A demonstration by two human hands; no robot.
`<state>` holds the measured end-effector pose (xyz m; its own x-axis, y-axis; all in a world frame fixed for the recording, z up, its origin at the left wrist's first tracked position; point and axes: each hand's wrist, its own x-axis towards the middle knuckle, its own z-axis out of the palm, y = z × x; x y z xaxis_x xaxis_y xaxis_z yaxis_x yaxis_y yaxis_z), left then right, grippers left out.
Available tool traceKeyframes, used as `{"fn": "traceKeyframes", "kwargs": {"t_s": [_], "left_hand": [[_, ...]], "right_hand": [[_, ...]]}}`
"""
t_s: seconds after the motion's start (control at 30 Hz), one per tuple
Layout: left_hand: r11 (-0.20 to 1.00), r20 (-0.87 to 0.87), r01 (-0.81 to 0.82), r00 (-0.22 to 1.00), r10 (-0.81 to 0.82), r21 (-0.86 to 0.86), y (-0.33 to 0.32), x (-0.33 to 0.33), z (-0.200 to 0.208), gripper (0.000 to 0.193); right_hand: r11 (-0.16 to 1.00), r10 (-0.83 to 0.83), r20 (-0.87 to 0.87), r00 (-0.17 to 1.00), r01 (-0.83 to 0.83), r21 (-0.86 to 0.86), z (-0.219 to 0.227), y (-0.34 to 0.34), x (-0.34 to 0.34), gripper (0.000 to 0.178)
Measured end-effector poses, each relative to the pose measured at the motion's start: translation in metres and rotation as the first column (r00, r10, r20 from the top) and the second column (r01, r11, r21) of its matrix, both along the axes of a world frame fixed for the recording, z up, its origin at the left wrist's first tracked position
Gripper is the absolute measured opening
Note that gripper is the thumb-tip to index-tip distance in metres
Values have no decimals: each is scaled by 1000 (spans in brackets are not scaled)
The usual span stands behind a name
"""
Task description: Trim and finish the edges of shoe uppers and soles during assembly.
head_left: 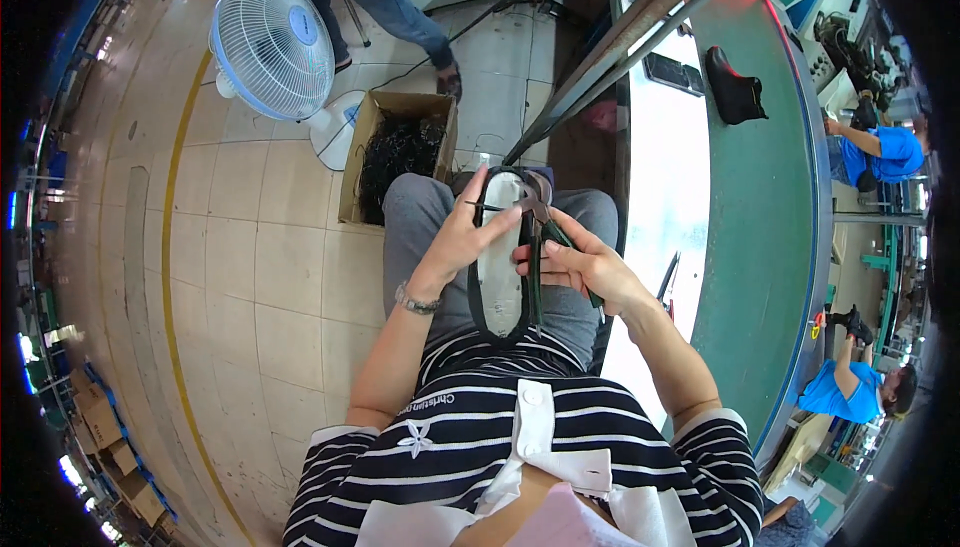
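A black shoe (500,282) lies bottom up over my lap, its pale insole facing me and a dark rim around it. My left hand (462,239) grips the shoe along its left side near the far end, thumb laid across the bottom. In my right hand (592,272) is a pair of pliers (538,237) with dark green handles. The jaws of the pliers are at the shoe's far right edge, close to my left thumb. A thin dark strip sticks out by my left fingers; I cannot make out what it is.
A cardboard box (353,179) of black scraps stands ahead on the left, beside a white fan (272,47). On my right are a white worktop (665,187) with a phone (674,74), a slanting metal bar (610,62), and a green belt (755,237) carrying a black boot (734,87). People work nearby.
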<state>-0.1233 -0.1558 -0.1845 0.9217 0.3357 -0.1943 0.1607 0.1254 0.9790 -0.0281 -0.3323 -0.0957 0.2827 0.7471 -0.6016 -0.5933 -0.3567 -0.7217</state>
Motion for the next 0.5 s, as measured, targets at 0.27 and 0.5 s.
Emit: {"fn": "traceKeyframes", "kwargs": {"t_s": [0.27,0.5], "left_hand": [[979,29,-81,996,87,-185,7,29,-14,33],[970,38,-69,996,80,-233,6,33,-10,31]], "right_hand": [[986,84,-57,995,-91,-138,12,19,25,57],[923,236,-16,971,-230,-308,25,28,36,52]]}}
